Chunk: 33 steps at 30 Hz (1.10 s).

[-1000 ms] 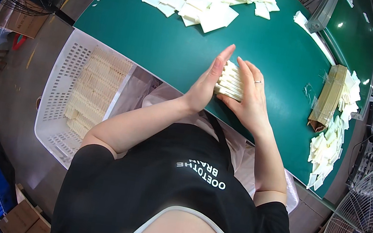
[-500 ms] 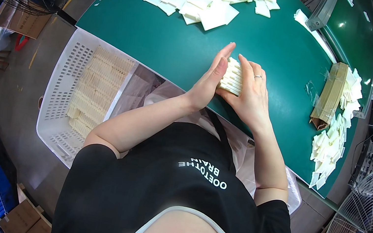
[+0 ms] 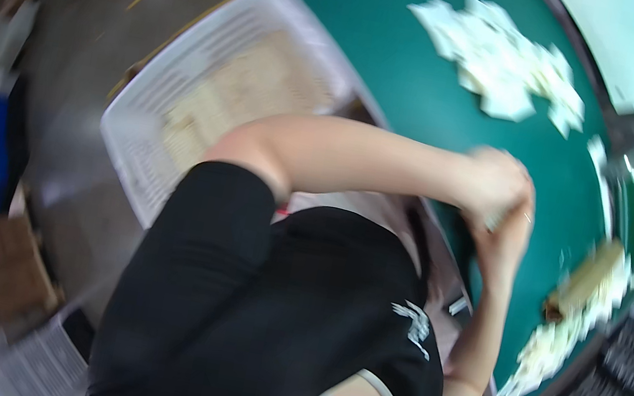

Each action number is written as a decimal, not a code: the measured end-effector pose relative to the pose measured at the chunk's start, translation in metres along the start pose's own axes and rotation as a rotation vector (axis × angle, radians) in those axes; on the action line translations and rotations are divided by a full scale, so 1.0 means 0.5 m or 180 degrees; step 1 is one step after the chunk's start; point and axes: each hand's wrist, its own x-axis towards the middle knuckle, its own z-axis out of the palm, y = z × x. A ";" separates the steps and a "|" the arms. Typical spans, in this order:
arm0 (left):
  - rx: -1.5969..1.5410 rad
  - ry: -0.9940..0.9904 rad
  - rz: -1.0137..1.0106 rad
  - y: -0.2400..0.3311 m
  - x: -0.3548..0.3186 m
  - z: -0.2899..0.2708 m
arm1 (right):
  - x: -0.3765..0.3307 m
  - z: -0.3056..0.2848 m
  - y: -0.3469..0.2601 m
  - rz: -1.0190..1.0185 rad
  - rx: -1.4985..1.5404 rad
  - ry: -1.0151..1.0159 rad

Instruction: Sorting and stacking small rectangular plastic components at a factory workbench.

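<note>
My left hand (image 3: 491, 180) and my right hand (image 3: 512, 232) are closed together over the green table's near edge, both smeared by motion. Between them a pale sliver shows of the stack of thin cream-white pieces (image 3: 495, 219); the fingers and the left hand's back cover most of it. To the left of the table stands a white slotted plastic basket (image 3: 126, 126), holding rows of packed cream pieces (image 3: 242, 92). My left forearm reaches across, partly in front of the basket.
On the green table (image 3: 407, 70) lies a loose heap of cream-white square pieces (image 3: 491, 55) farther back. A brown cardboard strip (image 3: 587, 278) and another heap of pieces (image 3: 558, 347) are at the right. A brown carton (image 3: 9, 262) sits on the floor at lower left.
The view has swung and tilted, so the basket and table appear rotated. My left arm is now stretched rightward, and its hand covers the stack that showed between both palms before.
</note>
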 end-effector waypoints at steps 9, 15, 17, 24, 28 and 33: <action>-0.1051 0.1837 -0.2211 -0.127 -0.446 -0.196 | 0.062 0.030 -0.100 -0.0457 0.1094 -0.0009; 0.0462 0.2492 -0.4922 -0.257 -0.998 -0.083 | 0.162 0.142 -0.200 -0.1255 0.0396 -0.1054; 0.0406 0.1952 -0.5588 -0.276 -1.101 0.007 | 0.181 0.176 -0.221 -0.1268 0.0375 -0.1078; 0.0736 0.0879 -0.5822 -0.376 -1.218 0.185 | 0.190 0.204 -0.239 -0.1511 -0.0313 -0.0930; 0.0721 0.1286 -0.5523 -0.417 -1.226 0.227 | 0.186 0.208 -0.244 -0.1516 -0.0455 -0.0938; 0.1180 0.1442 -0.5042 -0.439 -1.242 0.305 | 0.190 0.210 -0.248 -0.1447 -0.0504 -0.0950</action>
